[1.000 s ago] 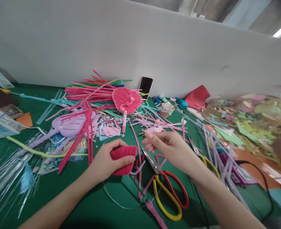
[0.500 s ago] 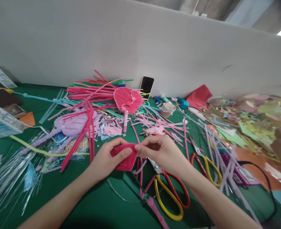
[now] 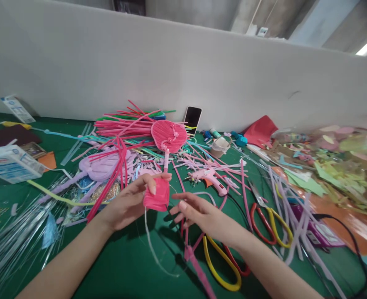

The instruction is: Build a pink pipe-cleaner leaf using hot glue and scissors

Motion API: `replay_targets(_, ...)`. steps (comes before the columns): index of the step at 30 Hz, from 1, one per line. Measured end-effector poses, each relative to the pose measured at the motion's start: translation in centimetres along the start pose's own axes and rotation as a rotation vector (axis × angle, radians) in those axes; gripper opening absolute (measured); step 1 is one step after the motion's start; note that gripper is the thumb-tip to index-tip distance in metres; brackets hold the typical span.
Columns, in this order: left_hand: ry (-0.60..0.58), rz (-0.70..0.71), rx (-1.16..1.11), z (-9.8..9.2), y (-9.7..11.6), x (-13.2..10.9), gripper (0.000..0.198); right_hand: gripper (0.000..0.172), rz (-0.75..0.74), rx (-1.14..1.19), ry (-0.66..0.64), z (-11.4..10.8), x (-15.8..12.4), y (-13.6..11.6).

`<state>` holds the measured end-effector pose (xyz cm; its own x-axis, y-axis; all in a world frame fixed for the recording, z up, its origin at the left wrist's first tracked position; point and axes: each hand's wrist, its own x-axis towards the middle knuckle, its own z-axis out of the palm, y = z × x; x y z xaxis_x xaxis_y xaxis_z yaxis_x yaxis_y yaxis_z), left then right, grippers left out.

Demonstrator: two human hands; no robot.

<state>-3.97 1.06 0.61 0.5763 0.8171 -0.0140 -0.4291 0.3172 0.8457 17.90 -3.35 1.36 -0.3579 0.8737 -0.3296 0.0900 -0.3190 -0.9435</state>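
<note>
Gripping a pink squarish block, the left hand held it above the green table, thumb on its face; the right hand hung just beside it, fingers loosely parted, apparently holding nothing. Looked like a handling step on the block; next move seemed to call for a steady left pinch and precise right fingertips. Block looked soft-cornered, surface blurred. Thin whitish cord curved below it. Beyond the block: ribbed, rounded pink fan; beyond and right, smooth pink glue gun; nearer and right, loop-handled scissors, partly hidden.
</note>
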Motion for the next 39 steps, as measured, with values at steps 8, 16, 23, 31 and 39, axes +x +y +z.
replay_targets(8, 0.212, -0.065, -0.158, 0.6, -0.2, 1.2, 0.022, 0.045, -0.069, 0.270, 0.100, 1.2, 1.4, 0.7)
replay_targets(16, 0.338, -0.153, 0.086, -0.7, -0.9, 1.7, 0.011, 0.053, -0.112, 0.084, 0.177, -0.1, 1.8, 0.2)
replay_targets(23, 0.468, -0.145, 0.093, -2.3, -0.7, 2.5, 0.016, 0.031, -0.407, -0.238, 0.577, -2.0, 1.2, -0.8)
replay_targets(31, 0.501, -0.006, 0.031, -3.0, 0.2, 2.8, 0.020, 0.056, -0.125, -0.215, 0.352, -0.2, -1.8, 1.4)
replay_targets(39, 0.453, 0.095, -0.015, -2.6, 0.3, 2.6, 0.020, 0.055, 0.055, 0.138, 0.148, 1.8, -1.3, 3.4)
